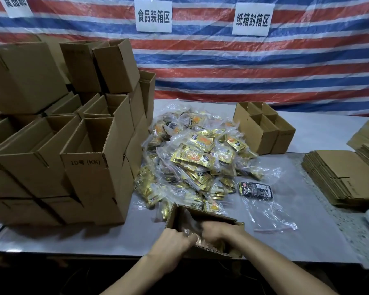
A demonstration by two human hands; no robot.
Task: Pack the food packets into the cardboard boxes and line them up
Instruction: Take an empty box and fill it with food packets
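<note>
Left hand [175, 239], right hand [213, 229], one box [172, 216].

Stacked boxes [85, 165]: matt brown corrugated cardboard. Food packets [192, 154]: glossy gold foil inside clear, crinkled plastic bags. Table [115, 237]: smooth grey, dull sheen. Backdrop [264, 67]: striped plastic sheeting, shiny.

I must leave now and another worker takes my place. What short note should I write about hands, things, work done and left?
Left hand and right hand: both reach into the open box at the near edge of the table; grip blurred.
Pile of packets mid-table, one dark packet apart.
Done: four boxes stand together at the back right; contents not visible.
Left: finish this box, pack the pile into the empty boxes stacked on the left, line them up.
</note>
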